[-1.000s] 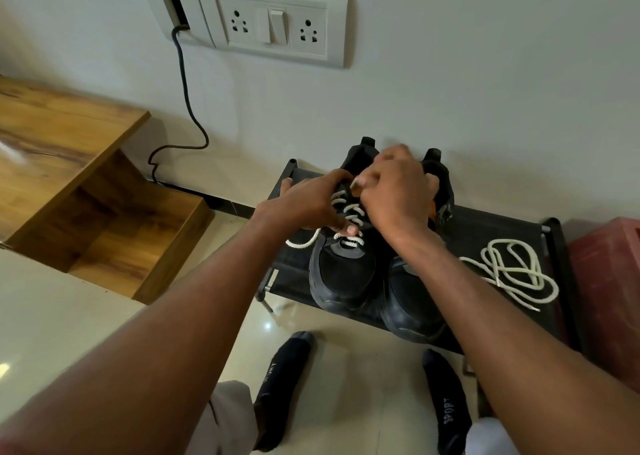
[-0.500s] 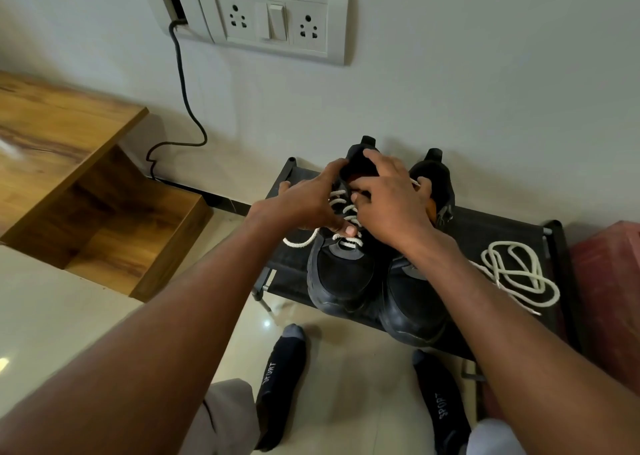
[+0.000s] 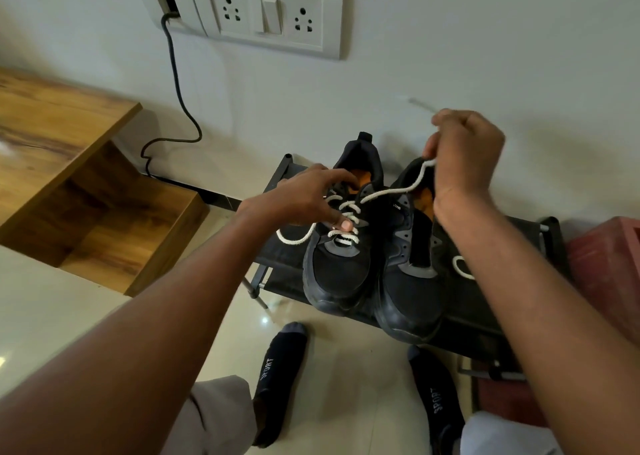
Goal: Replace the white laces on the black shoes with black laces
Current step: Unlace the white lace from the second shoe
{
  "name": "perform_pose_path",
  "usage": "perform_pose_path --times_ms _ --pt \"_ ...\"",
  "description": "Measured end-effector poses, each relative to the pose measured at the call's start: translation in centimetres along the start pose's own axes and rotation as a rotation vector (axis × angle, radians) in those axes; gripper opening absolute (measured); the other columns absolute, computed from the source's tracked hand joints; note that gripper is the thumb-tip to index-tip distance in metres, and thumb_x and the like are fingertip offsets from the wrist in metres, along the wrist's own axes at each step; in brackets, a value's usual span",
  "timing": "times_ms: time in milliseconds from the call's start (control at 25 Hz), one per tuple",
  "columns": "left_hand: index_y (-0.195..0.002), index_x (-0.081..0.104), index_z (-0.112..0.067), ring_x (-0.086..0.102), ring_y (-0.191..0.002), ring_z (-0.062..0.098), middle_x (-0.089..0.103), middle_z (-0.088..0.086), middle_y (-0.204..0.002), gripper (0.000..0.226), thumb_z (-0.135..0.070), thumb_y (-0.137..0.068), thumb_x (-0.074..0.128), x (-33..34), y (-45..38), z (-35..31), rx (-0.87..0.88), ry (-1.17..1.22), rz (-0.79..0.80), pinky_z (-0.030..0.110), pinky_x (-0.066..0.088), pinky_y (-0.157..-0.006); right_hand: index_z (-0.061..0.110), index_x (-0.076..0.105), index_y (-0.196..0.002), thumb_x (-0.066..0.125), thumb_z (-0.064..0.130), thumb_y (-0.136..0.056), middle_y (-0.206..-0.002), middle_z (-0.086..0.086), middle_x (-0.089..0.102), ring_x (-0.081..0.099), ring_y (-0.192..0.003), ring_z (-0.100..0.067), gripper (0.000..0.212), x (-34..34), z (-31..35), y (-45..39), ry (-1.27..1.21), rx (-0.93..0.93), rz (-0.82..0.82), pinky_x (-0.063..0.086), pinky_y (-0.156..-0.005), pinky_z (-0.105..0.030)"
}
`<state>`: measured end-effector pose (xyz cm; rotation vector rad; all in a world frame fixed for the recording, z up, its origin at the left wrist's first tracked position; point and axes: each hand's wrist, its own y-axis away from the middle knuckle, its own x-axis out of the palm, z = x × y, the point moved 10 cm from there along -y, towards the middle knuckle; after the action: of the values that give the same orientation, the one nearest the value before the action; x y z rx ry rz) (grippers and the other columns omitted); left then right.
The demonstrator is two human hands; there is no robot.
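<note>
Your forearms are bare; you wear light grey trousers (image 3: 221, 416) and dark socks (image 3: 277, 371) printed "SPORT" with grey toes.

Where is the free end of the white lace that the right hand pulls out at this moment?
In the head view the right hand pinches it right of centre, above the laceless right shoe.

Home interior: wall socket panel (image 3: 265, 15), wooden furniture (image 3: 69, 164), tiled floor (image 3: 52, 309), low shoe rack (image 3: 485, 316).
</note>
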<state>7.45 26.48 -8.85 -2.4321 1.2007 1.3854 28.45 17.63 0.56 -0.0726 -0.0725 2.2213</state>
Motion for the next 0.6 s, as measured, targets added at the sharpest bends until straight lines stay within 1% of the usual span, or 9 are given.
perform_pose_path --times_ms 120,200,280,320,400,440,480,520,600 --pt "-0.126 0.064 -0.051 0.038 -0.139 0.03 0.04 -0.001 -0.146 0.054 -0.067 -0.077 0.079 -0.5 -0.1 -0.5 0.0 -0.026 -0.044 0.062 0.03 -0.117 0.01 0.073 -0.071 0.057 0.036 -0.105 -0.048 -0.003 0.06 0.053 -0.04 -0.016 0.046 1.9 0.4 2.9 0.202 -0.177 0.248 0.045 -0.053 -0.028" --pt "-0.123 0.07 -0.044 0.022 -0.149 0.031 0.031 -0.003 -0.159 0.043 -0.058 -0.083 0.079 -1.0 0.2 -1.2 -0.015 -0.076 -0.112 0.059 0.023 -0.12 0.009 0.071 -0.063 0.053 0.046 -0.108 -0.044 -0.008 0.056 0.05 -0.034 -0.02 0.061 3.1 0.8 4.5 0.281 -0.223 0.545 0.044 -0.047 -0.026" --pt "-0.117 0.076 -0.039 0.018 -0.151 0.028 0.032 -0.007 -0.161 0.036 -0.049 -0.083 0.082 -1.7 0.5 -2.2 -0.001 -0.101 -0.184 0.055 0.024 -0.119 0.013 0.07 -0.059 0.05 0.056 -0.105 -0.042 -0.005 0.058 0.054 -0.033 -0.018 0.067 3.5 0.4 6.4 0.56 -0.286 0.815 0.048 -0.051 -0.025" --pt "-0.111 0.077 -0.036 0.021 -0.15 0.026 0.037 -0.008 -0.159 0.033 -0.046 -0.081 0.084 -1.9 0.6 -2.6 0.007 -0.087 -0.214 0.053 0.026 -0.119 0.016 0.072 -0.061 0.047 0.061 -0.104 -0.045 -0.001 0.061 0.058 -0.037 -0.013 0.066 3.1 -0.1 6.7 0.724 -0.342 0.841 0.051 -0.057 -0.025" --pt "-0.1 0.079 -0.032 0.029 -0.145 0.024 0.049 -0.009 -0.148 0.028 -0.042 -0.076 0.089 -2.4 0.4 -2.7 0.016 -0.039 -0.255 0.05 0.032 -0.115 0.024 0.077 -0.079 0.052 0.062 -0.101 -0.061 0.008 0.069 0.065 -0.056 -0.004 0.05 2.3 0.0 6.3 0.876 -0.488 0.724 0.057 -0.067 -0.031" --pt "-0.095 0.08 -0.031 0.033 -0.141 0.023 0.052 -0.01 -0.144 0.026 -0.042 -0.074 0.09 -2.5 0.3 -2.7 0.02 -0.032 -0.263 0.049 0.034 -0.113 0.027 0.077 -0.092 0.059 0.059 -0.099 -0.076 0.011 0.072 0.067 -0.069 -0.004 0.038 2.2 0.3 6.2 0.865 -0.541 0.671 0.058 -0.072 -0.035" --pt "-0.091 0.081 -0.029 0.036 -0.137 0.023 0.052 -0.01 -0.14 0.024 -0.041 -0.073 0.091 -2.4 0.1 -2.8 0.027 -0.044 -0.263 0.048 0.037 -0.11 0.029 0.075 -0.104 0.065 0.059 -0.094 -0.092 0.013 0.072 0.066 -0.084 -0.006 0.034 2.3 0.3 6.3 0.853 -0.576 0.653 0.057 -0.08 -0.039" --pt "-0.089 0.082 -0.027 0.038 -0.135 0.023 0.052 -0.01 -0.139 0.023 -0.04 -0.072 0.092 -2.4 0.0 -3.0 0.036 -0.055 -0.269 0.047 0.038 -0.109 0.03 0.071 -0.116 0.069 0.063 -0.088 -0.109 0.012 0.07 0.064 -0.102 -0.01 0.044 2.8 -0.1 6.5 0.88 -0.593 0.663 0.052 -0.09 -0.042" --pt "-0.085 0.081 -0.025 0.036 -0.135 0.021 0.05 -0.011 -0.138 0.021 -0.037 -0.071 0.093 -2.7 0.1 -3.3 0.055 -0.038 -0.309 0.043 0.036 -0.109 0.033 0.054 -0.142 0.068 0.079 -0.076 -0.143 0.01 0.056 0.048 -0.136 -0.016 0.081 3.9 -2.1 7.3 1.055 -0.593 0.726 0.035 -0.105 -0.047"
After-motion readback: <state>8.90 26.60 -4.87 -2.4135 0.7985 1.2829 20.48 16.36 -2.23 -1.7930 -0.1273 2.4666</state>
